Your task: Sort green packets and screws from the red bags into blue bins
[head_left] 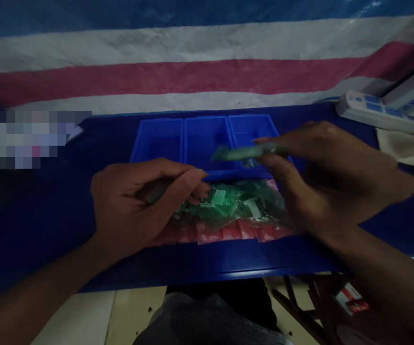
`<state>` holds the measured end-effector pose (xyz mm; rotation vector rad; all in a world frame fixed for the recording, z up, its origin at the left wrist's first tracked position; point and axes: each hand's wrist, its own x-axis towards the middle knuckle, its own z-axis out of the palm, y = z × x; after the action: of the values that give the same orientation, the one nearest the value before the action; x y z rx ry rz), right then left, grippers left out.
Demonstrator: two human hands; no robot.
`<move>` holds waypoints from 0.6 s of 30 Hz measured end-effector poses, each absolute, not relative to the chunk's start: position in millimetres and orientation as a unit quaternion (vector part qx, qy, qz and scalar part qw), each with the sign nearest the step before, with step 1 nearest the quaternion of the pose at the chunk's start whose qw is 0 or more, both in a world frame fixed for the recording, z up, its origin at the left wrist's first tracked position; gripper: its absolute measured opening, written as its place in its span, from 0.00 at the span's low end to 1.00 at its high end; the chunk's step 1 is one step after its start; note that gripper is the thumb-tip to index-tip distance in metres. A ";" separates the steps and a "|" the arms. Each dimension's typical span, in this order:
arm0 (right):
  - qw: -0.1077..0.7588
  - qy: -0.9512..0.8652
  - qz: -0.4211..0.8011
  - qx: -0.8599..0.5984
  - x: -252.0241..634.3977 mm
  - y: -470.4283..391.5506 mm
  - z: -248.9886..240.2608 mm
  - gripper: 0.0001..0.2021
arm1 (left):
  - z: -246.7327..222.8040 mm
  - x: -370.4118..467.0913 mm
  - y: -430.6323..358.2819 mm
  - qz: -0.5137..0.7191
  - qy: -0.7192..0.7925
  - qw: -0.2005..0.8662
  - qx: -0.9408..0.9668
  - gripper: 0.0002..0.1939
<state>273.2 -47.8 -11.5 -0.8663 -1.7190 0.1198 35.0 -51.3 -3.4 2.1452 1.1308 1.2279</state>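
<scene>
My right hand (329, 177) pinches a small green plastic bag (241, 153) between thumb and fingers, held edge-on above the right side of a blue three-part tray (184, 139). Just left of centre, my left hand (127, 206) is closed, its thumb against the forefinger; anything inside the grip is hidden. Below both hands lie green clear bags (224, 201) with small whitish and metallic pieces in them. Red plastic bags (210, 232) are lined up underneath. A few small pieces (250, 163) sit in the tray's right compartment.
The dark blue table (207, 261) ends in a front edge near my lap. A white power strip (375, 110) lies at the back right, beside a beige cloth (404, 146). Striped sheeting (192, 76) hangs behind. A wooden stool (318, 306) stands below right.
</scene>
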 end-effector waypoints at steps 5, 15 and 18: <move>0.607 -0.654 0.332 -0.308 268.6 -43.4 -11.4 0.21 | -12.8 26.9 -40.6 0.423 0.316 -0.049 0.848 0.28; 0.562 -0.735 0.261 -0.274 264.2 -45.4 -18.0 0.10 | 0.4 24.0 -44.2 0.395 0.318 0.016 0.862 0.06; 0.561 -0.736 0.231 -0.301 264.6 -42.8 -18.2 0.06 | 1.0 28.7 -43.3 0.412 0.295 0.047 0.861 0.06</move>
<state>264.6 -42.8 -18.2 -0.7088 -1.7331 0.5449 28.7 -43.3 1.0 2.6269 0.9004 1.2562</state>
